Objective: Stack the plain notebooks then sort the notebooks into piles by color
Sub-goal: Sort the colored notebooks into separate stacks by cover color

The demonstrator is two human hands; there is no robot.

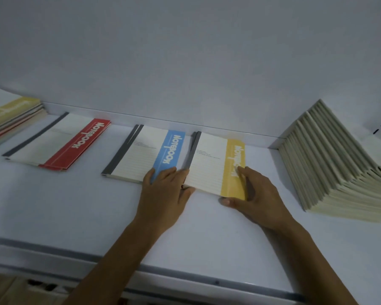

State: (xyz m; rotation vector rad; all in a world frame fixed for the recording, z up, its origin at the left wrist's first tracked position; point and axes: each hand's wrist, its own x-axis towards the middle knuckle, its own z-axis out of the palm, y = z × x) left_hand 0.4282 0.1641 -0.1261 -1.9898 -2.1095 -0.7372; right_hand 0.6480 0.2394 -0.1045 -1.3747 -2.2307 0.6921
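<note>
- Four lots of banded notebooks are laid on the white table [75, 205]. The mixed stack [11, 115] at far left is cut off by the frame edge, so its count can't be told (a yellow band on top, pink and pale edges below).
- The plain notebooks [330, 159] are piled at far right against the back wall. The pile is slumped into a slanted fan, its right part runs out of frame, and the covers are matte cream w/o print.
- The near right corner of the yellow notebook [209, 164] is hidden under the right hand [255, 199], and part of the "Notebook" lettering is covered by fingers. A second grey spine shows beside the first, so at least 2 are stacked there.
- This notebook is gripped by the right hand, fingers curled on the yellow band and thumb at the near edge.
- The left hand [163, 188] is laid nearly flat, its fingers touching the near end of the blue notebook [141, 155] and the yellow one's spine, approx. between the two piles.
- The red notebook [59, 144] pile is set further left, apart from both hands, its lower covers slightly askew.
- Covers are rectangular, cream and faintly ruled, w/ dark grey spines.
</note>
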